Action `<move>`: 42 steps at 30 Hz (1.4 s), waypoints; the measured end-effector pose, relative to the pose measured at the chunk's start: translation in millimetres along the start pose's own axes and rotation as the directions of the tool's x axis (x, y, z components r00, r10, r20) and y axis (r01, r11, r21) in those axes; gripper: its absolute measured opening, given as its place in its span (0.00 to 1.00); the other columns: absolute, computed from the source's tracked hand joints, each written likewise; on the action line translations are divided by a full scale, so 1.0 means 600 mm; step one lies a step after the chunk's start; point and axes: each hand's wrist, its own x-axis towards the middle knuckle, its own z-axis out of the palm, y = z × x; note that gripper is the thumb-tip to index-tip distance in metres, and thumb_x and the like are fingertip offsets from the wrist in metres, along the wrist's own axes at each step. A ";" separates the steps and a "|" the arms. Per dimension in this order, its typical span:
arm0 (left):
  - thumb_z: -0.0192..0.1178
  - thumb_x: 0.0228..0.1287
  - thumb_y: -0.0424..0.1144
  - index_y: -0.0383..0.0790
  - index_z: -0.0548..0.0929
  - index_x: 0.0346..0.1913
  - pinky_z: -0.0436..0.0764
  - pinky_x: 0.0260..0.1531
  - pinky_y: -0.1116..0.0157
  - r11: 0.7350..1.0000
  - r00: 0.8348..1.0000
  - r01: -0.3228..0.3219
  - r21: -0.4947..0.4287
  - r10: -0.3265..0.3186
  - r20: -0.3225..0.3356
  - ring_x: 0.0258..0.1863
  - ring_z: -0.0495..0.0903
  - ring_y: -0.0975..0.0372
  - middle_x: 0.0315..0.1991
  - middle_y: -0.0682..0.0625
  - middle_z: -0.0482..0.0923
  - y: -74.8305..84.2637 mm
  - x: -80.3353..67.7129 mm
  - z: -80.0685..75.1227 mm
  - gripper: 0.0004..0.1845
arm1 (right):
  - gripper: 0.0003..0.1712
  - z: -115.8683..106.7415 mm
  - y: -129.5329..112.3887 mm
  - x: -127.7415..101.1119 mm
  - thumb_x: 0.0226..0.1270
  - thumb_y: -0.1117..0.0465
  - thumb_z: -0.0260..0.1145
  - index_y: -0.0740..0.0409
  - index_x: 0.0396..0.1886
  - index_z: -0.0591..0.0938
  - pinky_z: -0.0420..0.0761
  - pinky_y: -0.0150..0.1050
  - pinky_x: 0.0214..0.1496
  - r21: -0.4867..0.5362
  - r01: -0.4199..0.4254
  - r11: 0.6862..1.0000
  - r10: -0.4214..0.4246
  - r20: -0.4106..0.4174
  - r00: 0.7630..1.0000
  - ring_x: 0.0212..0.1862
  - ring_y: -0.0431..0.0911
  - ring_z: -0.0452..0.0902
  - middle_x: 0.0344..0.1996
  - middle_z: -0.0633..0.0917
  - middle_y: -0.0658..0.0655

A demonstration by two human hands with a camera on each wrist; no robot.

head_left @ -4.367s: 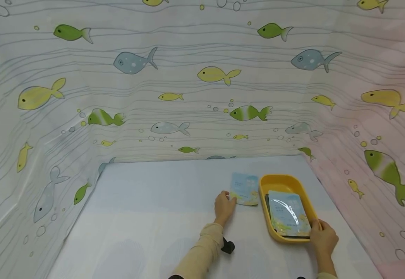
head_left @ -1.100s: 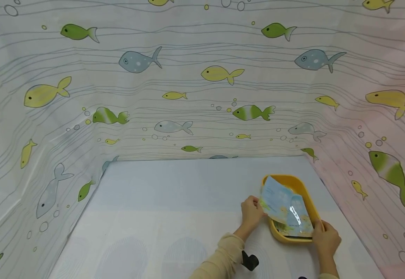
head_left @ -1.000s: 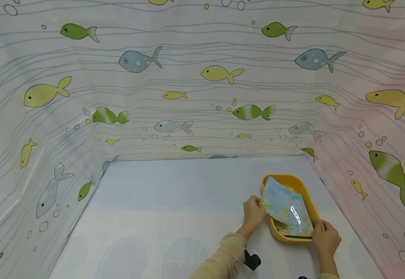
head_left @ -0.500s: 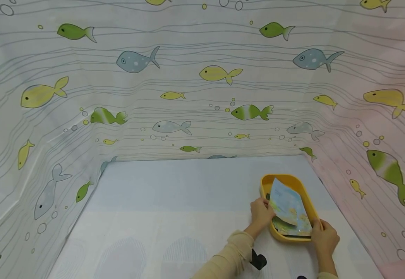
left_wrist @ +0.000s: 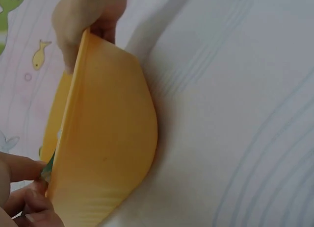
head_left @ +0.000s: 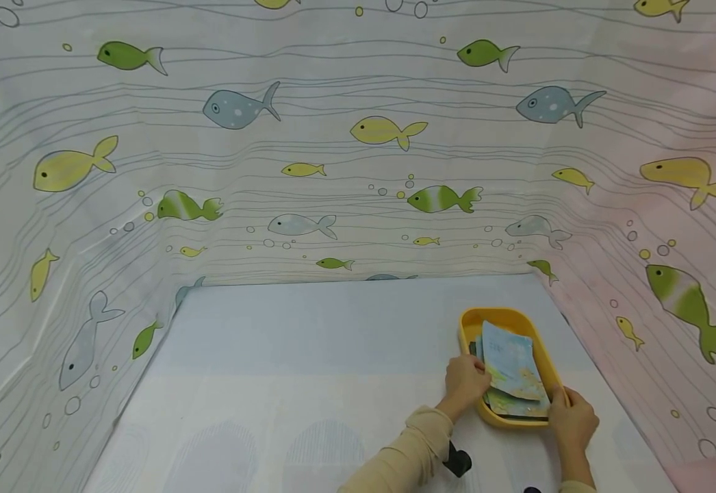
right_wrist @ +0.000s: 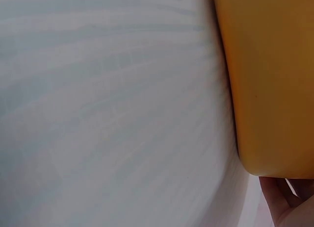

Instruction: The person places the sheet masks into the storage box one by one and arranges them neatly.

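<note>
Yellow plastic marks the tray (head_left: 470,327), which sits on the pale table (head_left: 309,356) near the right-hand curtain wall printed with fish (head_left: 346,137). A few seconds ago a blue packet lay on the table just left of the tray under the left hand; a second ago it was lifted and tilted over the rim, and now that packet (head_left: 508,359) lies almost flat inside the tray, on top of the others already stacked there. The left hand (head_left: 467,382) is at the tray's left rim with its fingers curled onto the packet's near edge, so it has not yet let go. The right hand (head_left: 570,419) holds the tray's near right corner, fingers (head_left: 564,395) hooked over the rim, steadying it as before. The wrist views show little beyond the tray's orange-yellow outer wall (left_wrist: 105,138) and a fingertip beside it. Judging from this, the packet is as good as stowed, and no loose packet shows on the table.
</note>
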 end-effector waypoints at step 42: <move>0.68 0.51 0.34 0.37 0.83 0.29 0.66 0.18 0.76 0.965 0.939 -0.135 -0.225 0.053 -0.339 0.14 0.62 0.76 0.18 0.54 0.77 -0.104 -0.009 -0.072 0.05 | 0.22 0.002 0.003 0.003 0.70 0.59 0.51 0.77 0.48 0.77 0.68 0.59 0.43 -0.013 -0.011 1.000 0.011 0.022 1.000 0.43 0.71 0.72 0.45 0.77 0.78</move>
